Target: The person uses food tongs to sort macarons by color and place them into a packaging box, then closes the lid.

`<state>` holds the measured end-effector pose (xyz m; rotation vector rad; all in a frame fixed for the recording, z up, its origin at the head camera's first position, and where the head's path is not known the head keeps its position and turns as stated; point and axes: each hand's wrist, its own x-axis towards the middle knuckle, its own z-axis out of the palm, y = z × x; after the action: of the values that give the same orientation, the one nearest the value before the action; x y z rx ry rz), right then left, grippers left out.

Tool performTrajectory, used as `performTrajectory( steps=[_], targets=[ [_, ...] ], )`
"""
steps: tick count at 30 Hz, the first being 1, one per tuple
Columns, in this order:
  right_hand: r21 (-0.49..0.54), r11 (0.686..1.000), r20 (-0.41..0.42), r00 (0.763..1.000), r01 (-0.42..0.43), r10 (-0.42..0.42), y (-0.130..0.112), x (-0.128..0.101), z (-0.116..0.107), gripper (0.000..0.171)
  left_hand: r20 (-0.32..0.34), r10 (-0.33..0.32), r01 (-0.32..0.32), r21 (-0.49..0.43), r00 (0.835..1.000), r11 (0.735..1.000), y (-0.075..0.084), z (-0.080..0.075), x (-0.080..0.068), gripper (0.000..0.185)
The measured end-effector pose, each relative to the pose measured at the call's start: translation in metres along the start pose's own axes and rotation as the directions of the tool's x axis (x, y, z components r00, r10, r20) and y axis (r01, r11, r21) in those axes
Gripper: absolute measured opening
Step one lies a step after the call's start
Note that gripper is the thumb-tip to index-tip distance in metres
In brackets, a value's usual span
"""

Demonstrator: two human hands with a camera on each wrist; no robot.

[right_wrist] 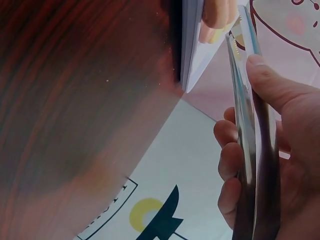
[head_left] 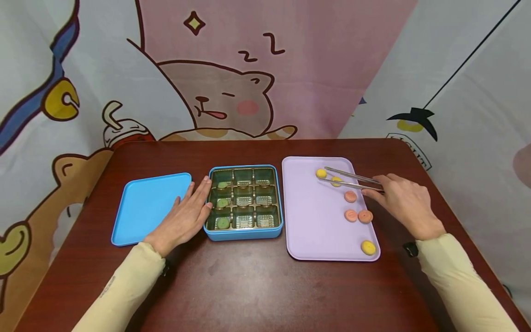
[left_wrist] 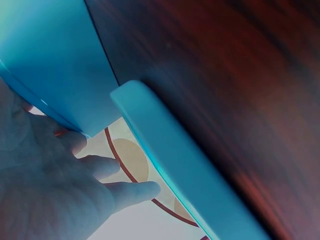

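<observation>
Pick-up step: right hand (head_left: 404,200) pinches tongs (head_left: 352,180) around a yellow sweet (head_left: 336,180) on the lilac tray (head_left: 315,230). Left hand (head_left: 188,214), fingers spread flat, steadies the compartment box (head_left: 244,233). Next move likely needs a firm squeeze before lifting.

Legible marks appear only on the printed cartoon backdrop cloth (head_left: 315,69) hanging behind the far edge of the table. Above the sleeping bear drawing, two dark "z" characters (head_left: 261,48) are printed, a smaller one on the left and a larger one on the right. On the right portion of the cloth, beside the table's far right corner, a framed strip of lettering (head_left: 408,150) is partly cut off and cannot be read. The blue box, lid and purple tray carry no readable marking.
</observation>
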<state>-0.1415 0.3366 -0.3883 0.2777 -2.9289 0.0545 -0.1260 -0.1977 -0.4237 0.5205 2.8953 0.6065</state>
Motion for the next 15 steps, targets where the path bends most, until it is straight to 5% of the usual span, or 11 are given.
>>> performTrajectory(
  steps=[15],
  targets=[
    [-0.001, 0.998, -0.053, 0.997, 0.058, -0.058, -0.0025, 0.0018, 0.0018, 0.053, 0.005, 0.004, -0.004, 0.007, 1.0, 1.0, -0.0006, -0.0004, 0.001, 0.064]
  ],
)
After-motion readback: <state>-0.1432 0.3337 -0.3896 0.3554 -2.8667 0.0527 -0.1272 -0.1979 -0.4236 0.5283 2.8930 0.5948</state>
